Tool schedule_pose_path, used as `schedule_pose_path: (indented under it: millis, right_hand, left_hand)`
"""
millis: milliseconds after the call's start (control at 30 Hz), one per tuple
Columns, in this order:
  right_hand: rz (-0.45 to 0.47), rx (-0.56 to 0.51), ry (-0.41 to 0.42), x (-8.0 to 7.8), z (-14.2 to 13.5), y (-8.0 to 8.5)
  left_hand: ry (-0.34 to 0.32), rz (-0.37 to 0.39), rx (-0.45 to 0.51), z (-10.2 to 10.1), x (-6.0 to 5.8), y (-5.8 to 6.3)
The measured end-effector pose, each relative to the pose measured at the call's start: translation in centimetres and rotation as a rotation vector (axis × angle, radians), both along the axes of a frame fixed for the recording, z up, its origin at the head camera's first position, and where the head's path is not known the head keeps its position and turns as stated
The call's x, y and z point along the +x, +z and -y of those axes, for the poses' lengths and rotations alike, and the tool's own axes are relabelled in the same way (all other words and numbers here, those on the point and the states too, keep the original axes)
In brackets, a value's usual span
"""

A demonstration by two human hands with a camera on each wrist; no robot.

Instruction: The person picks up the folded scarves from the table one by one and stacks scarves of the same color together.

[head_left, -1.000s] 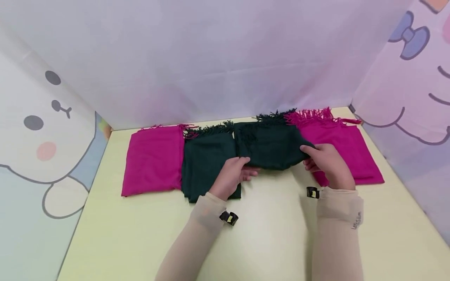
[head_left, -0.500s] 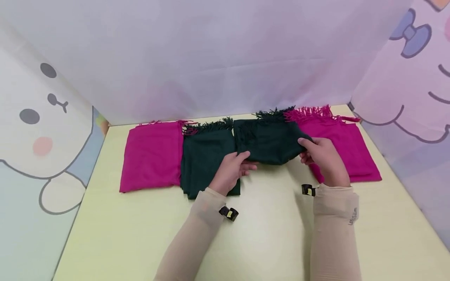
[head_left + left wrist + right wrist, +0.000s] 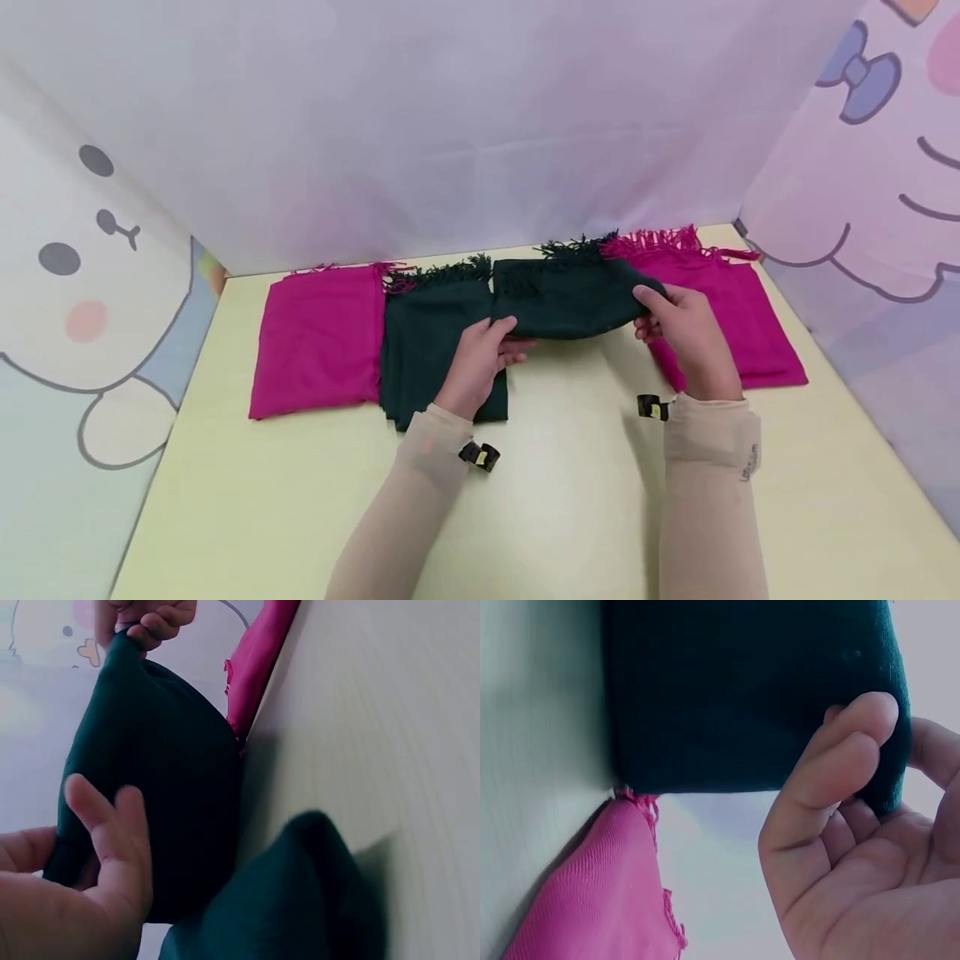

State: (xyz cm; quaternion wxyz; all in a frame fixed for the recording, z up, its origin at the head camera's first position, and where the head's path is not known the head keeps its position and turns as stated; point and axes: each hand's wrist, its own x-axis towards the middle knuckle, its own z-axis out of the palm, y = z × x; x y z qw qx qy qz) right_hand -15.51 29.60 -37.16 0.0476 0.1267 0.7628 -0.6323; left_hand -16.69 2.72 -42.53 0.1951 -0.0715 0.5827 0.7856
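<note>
A folded dark green scarf (image 3: 577, 296) lies second from the right in the head view, its dark fringe at the back. Both hands hold its near edge up off the table. My left hand (image 3: 474, 362) pinches the left corner between thumb and fingers. At the right corner, my right hand (image 3: 692, 337) grips the cloth, thumb on top and fingers underneath. The right wrist view shows the scarf (image 3: 727, 697) hanging as a flat sheet from those fingers (image 3: 840, 769). Directly left is another folded dark green scarf (image 3: 431, 354), partly behind my left hand.
A folded magenta scarf (image 3: 318, 342) lies at the left end of the row, and another magenta scarf (image 3: 738, 325) at the right end, partly behind my right hand. The pale yellow table (image 3: 570, 500) meets a light curtain-like wall (image 3: 480, 125) at the back.
The near edge of the held green scarf has risen and moved back toward the wall, with both hands following. The left hand has shifted slightly left. The other scarves lie as before.
</note>
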Motion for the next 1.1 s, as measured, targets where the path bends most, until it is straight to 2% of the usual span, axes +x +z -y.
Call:
schedule_pose_path:
  millis: [100, 167, 200, 367, 533, 700, 833, 933, 1100]
  right_hand:
    - [-0.006, 0.014, -0.002, -0.4, 0.4, 0.1]
    - [-0.011, 0.021, -0.014, -0.3, 0.6, 0.2]
    - [-0.026, 0.012, -0.023, -0.3, 0.6, 0.2]
    - [-0.168, -0.146, -0.060, 0.3, 1.0, 1.2]
    - [-0.308, -0.287, -0.091, 0.7, 1.5, 2.3]
    - [-0.410, -0.381, -0.137, 1.3, 2.0, 3.2]
    - [-0.451, -0.414, -0.175, 1.9, 2.3, 3.6]
    - [-0.471, -0.419, -0.186, 2.2, 2.7, 3.7]
    - [-0.534, -0.420, -0.162, 2.8, 3.3, 4.1]
  left_hand:
    - [0.040, -0.036, -0.046, -0.1, -0.2, 0.3]
    - [0.038, -0.077, -0.059, -0.2, -0.1, 0.5]
    - [0.027, -0.100, -0.058, -0.1, -0.1, 1.0]
    - [-0.016, -0.222, -0.008, 0.5, -0.4, 2.6]
    - [-0.023, -0.312, 0.065, 0.8, -0.7, 4.1]
    - [-0.041, -0.367, 0.111, 1.2, -0.7, 5.6]
    - [-0.023, -0.383, 0.143, 1.7, -0.4, 6.5]
    - [-0.016, -0.400, 0.112, 2.2, 0.0, 7.0]
    - [0.003, -0.438, -0.018, 3.4, 0.4, 7.9]
